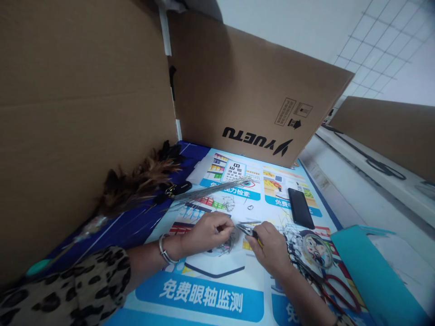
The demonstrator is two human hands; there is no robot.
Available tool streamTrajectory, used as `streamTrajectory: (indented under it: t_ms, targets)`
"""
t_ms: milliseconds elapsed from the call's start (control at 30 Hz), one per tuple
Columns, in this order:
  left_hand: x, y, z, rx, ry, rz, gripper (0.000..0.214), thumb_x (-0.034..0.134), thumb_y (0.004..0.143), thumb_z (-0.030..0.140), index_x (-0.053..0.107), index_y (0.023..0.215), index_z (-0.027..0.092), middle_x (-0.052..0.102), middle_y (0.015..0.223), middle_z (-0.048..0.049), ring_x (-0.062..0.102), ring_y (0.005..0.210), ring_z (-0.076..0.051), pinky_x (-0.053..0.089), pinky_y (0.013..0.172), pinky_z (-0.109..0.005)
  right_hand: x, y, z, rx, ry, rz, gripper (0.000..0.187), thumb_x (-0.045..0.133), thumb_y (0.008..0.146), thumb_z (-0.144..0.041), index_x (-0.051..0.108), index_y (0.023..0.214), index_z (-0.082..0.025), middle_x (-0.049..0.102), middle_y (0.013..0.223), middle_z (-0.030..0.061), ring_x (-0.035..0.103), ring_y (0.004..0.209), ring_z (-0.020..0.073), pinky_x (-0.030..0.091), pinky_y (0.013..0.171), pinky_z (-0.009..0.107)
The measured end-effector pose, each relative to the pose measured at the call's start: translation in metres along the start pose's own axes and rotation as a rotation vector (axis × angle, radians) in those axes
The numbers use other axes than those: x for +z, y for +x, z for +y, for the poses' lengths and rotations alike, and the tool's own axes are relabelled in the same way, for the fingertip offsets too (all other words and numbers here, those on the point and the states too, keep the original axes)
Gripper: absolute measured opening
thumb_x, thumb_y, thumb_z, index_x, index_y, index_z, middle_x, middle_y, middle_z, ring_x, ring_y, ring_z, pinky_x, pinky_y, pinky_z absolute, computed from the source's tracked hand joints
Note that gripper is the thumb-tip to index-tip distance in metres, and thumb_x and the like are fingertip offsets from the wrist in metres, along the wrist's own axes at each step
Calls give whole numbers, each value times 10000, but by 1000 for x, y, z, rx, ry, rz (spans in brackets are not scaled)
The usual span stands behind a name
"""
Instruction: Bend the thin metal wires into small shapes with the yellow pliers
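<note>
My right hand (270, 248) is wrapped round the handles of a pair of pliers (245, 227), whose slim jaws point left. My left hand (215, 232) is pinched, thumb against forefinger, on what looks like a thin wire. That wire is barely visible where the fingertips come close to the jaws. Under my left hand lies a small tangle of thin wire (227, 246). Beyond both hands, a bundle of straight metal wires (217, 186) lies slantwise across the printed table cover (200, 294). A small dark loop (250, 207) rests past the pliers.
Brown feathers (136, 183) lie along the left cardboard wall (78, 99). Another cardboard panel (251, 86) closes off the back. At the right are a black phone (301, 208), a round roll of tape (317, 250), red-handled scissors (341, 293) and a teal box (377, 276).
</note>
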State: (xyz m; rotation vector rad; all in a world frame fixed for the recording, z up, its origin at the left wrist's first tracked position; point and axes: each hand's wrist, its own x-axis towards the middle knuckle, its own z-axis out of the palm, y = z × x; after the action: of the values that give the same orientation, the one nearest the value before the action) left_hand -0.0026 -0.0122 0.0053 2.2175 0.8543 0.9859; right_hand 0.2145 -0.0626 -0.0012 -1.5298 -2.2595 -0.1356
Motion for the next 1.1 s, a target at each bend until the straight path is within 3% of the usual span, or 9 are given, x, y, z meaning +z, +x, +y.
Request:
streamTrajectory:
  t_ms: [133,233,333,467,867,1100]
  targets:
    - [-1,0,2,38,44,52,131,488,749,116,581,663,149,569,611,-12,499,606,-115,370,582,-222,2,-1,6,103,82,78,212,407,871,-365,501,809,-186,503,781,56,465,761,178,362,660,280]
    - [-1,-1,1,68,80,93,146,478,774,123,586,681,151,572,611,-20,505,617,-124,377,602,-237,0,-3,6,61,106,97,200,424,862,-362,506,825,-183,499,786,59,461,774,185,365,672,291]
    - [0,-2,-1,92,114,114,140,475,792,141,596,722,153,591,654,-36,519,656,-140,385,625,-253,-2,-3,0,-6,72,56,200,450,851,-365,525,835,-180,501,792,62,458,800,191,363,694,297]
    - [1,-3,-1,130,154,99,127,478,795,147,598,753,153,601,682,-44,522,676,-149,387,630,-263,-3,-1,-6,7,5,6,230,440,858,-385,535,823,-179,497,784,62,452,791,189,358,689,294]
    - [7,-5,-7,195,144,114,115,503,767,131,616,755,153,619,682,-31,537,665,-147,401,623,-259,-1,-1,-8,-1,-39,7,255,427,863,-398,518,784,-174,492,781,56,439,775,180,330,666,281]
    - [9,-3,-5,108,38,109,114,510,730,93,604,695,146,580,619,-6,508,600,-116,386,581,-229,-1,-1,-7,-6,-72,-19,275,420,864,-412,529,779,-174,486,772,56,440,774,180,322,662,278]
